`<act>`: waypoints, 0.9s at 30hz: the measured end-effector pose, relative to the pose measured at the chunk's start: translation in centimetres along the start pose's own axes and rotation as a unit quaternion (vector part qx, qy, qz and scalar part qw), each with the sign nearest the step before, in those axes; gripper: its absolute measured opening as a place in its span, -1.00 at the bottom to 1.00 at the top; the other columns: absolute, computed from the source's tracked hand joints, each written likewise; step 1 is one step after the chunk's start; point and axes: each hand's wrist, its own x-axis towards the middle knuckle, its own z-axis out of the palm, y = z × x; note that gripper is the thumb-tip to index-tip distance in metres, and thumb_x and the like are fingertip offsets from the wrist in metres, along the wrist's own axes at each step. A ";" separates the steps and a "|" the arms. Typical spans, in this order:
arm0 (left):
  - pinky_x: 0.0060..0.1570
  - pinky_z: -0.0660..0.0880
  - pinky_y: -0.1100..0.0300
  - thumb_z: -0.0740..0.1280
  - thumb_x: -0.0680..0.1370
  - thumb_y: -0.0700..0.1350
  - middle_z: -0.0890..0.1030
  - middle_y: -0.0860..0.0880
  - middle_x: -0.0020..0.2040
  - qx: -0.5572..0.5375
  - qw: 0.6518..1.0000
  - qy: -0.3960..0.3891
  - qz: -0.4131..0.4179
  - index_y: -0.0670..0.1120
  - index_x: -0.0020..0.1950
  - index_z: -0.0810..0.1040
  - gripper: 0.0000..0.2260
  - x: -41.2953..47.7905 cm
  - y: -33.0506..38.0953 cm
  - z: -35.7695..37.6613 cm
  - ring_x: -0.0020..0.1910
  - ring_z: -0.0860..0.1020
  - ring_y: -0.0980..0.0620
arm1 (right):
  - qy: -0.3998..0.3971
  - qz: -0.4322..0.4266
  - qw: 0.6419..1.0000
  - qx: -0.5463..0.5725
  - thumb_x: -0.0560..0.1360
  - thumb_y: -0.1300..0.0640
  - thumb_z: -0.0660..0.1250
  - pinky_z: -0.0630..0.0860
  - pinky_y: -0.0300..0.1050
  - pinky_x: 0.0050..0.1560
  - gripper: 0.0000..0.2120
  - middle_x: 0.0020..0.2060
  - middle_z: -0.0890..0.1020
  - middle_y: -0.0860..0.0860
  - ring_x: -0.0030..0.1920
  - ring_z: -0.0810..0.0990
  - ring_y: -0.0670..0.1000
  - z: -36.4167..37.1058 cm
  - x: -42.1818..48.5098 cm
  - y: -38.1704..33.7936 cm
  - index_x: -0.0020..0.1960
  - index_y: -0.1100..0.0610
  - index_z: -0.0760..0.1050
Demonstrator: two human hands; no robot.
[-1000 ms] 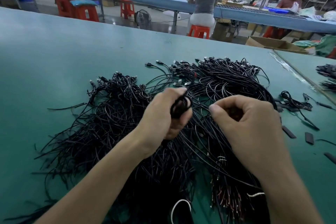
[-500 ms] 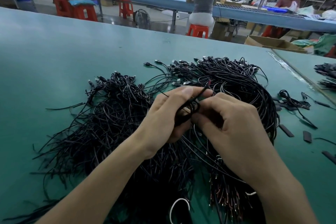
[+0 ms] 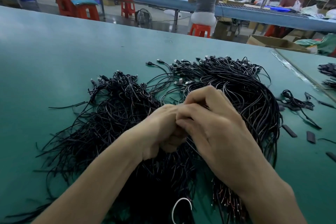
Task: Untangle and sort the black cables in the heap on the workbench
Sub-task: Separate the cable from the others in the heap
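Observation:
A big heap of thin black cables [image 3: 120,118] with USB plugs lies spread on the green workbench [image 3: 54,56]. On its right side a tidier arc of cables [image 3: 254,96] curves toward me. Over the middle of the heap, my left hand [image 3: 161,129] is closed, and my right hand [image 3: 212,125] is curled against it, fingers over the left fingers. The small coiled black cable seen earlier in the left hand is hidden between the two hands. A white loop [image 3: 181,207] shows at the near edge of the heap.
A small cable knot [image 3: 296,102] and short black sleeves [image 3: 290,131] lie on the bench to the right. More black bundles [image 3: 327,76] sit on the adjoining table past a taped seam [image 3: 294,71]. Beyond are red stools [image 3: 200,30], a cardboard box [image 3: 276,42] and seated people.
My right hand has moved left onto my left hand and now covers the coiled cable. Both hands have closed together over the heap's middle.

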 end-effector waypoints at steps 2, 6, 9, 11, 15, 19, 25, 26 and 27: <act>-0.59 0.05 0.44 0.17 0.54 0.01 0.18 0.10 -0.59 -0.013 0.998 -0.046 -0.029 0.01 -0.59 0.27 -0.54 -0.1 0.1 0.2 -0.64 0.10 0.16 | 0.014 0.019 0.999 0.043 0.55 0.16 0.34 0.51 -0.09 -0.02 -0.91 -0.02 0.52 -0.10 0.01 0.52 -0.06 -0.2 0.0 0.4 -0.04 0.11 0.62; -0.61 0.04 0.41 0.06 0.42 0.56 0.18 0.10 -0.51 -0.039 0.990 -0.128 -0.053 0.05 -0.42 0.21 -0.40 -0.1 0.2 0.2 -0.59 0.08 0.15 | 0.003 0.084 0.993 0.077 0.53 0.19 0.42 0.42 -0.34 -0.10 -0.92 -0.13 0.55 -0.17 -0.08 0.54 -0.13 -0.5 -0.1 1.4 -0.11 0.03 0.61; -0.58 0.06 0.39 0.30 0.31 0.49 0.21 0.09 -0.43 0.029 0.981 -0.190 -0.030 0.07 -0.34 0.30 -0.49 -0.6 0.5 -0.2 -0.54 0.11 0.16 | -0.023 0.122 0.988 0.096 0.49 0.15 0.44 0.39 -0.39 -0.15 -0.87 -0.20 0.54 -0.18 -0.12 0.54 -0.14 -0.8 -0.2 2.0 -0.16 -0.06 0.57; -0.55 0.10 0.35 0.51 0.29 0.18 0.29 0.05 -0.39 0.116 0.971 -0.211 0.012 0.03 -0.28 0.45 -0.68 -0.9 0.6 -0.4 -0.49 0.20 0.15 | -0.037 0.135 0.983 0.118 0.47 0.11 0.45 0.43 -0.37 -0.16 -0.88 -0.19 0.57 -0.17 -0.13 0.58 -0.13 -1.1 -0.3 2.1 -0.15 -0.10 0.57; -0.56 0.15 0.34 0.56 0.32 -0.16 0.32 0.01 -0.34 0.162 0.966 -0.201 0.008 0.03 -0.28 0.43 -0.71 -1.2 0.3 0.0 -0.46 0.24 0.13 | -0.074 0.138 0.980 0.127 0.46 0.10 0.47 0.44 -0.41 -0.16 -0.81 -0.19 0.59 -0.16 -0.22 0.64 -0.15 -1.5 -0.4 2.1 0.03 -0.12 0.61; -0.56 0.19 0.35 0.51 0.42 -0.18 0.33 0.02 -0.34 0.178 0.964 -0.199 -0.003 0.05 -0.30 0.44 -0.72 -1.0 0.1 0.1 -0.48 0.25 0.15 | -0.072 0.144 0.982 0.100 0.44 0.10 0.50 0.46 -0.37 -0.19 -0.90 -0.23 0.60 -0.18 -0.23 0.63 -0.17 -1.6 -0.6 2.1 -0.13 -0.10 0.65; -0.56 0.23 0.38 0.39 0.53 -0.23 0.36 0.10 -0.43 0.166 0.974 -0.152 0.012 0.02 -0.26 0.50 -0.78 -0.8 0.2 0.3 -0.52 0.28 0.18 | -0.067 0.155 0.986 -0.003 0.51 -0.06 0.33 0.48 -0.15 -0.07 -0.91 -0.16 0.52 -0.23 -0.08 0.50 -0.20 -1.0 -0.5 2.1 -0.11 -0.10 0.59; -0.56 0.21 0.37 0.32 0.55 -0.28 0.35 0.09 -0.43 0.136 0.981 -0.140 0.011 0.01 -0.25 0.49 -0.76 -0.6 0.2 0.4 -0.52 0.27 0.18 | -0.061 0.155 0.986 -0.018 0.52 -0.07 0.29 0.45 -0.16 -0.07 -0.89 -0.14 0.51 -0.22 -0.06 0.47 -0.19 -0.9 -0.5 2.1 -0.09 -0.10 0.58; -0.56 0.19 0.35 0.25 0.55 -0.32 0.34 0.07 -0.41 0.089 0.988 -0.126 0.011 -0.03 -0.22 0.47 -0.77 -0.6 0.3 0.6 -0.51 0.26 0.17 | -0.050 0.154 0.986 -0.037 0.52 -0.07 0.26 0.40 -0.17 -0.08 -0.87 -0.14 0.50 -0.22 -0.04 0.43 -0.17 -0.8 -0.4 2.1 -0.08 -0.10 0.57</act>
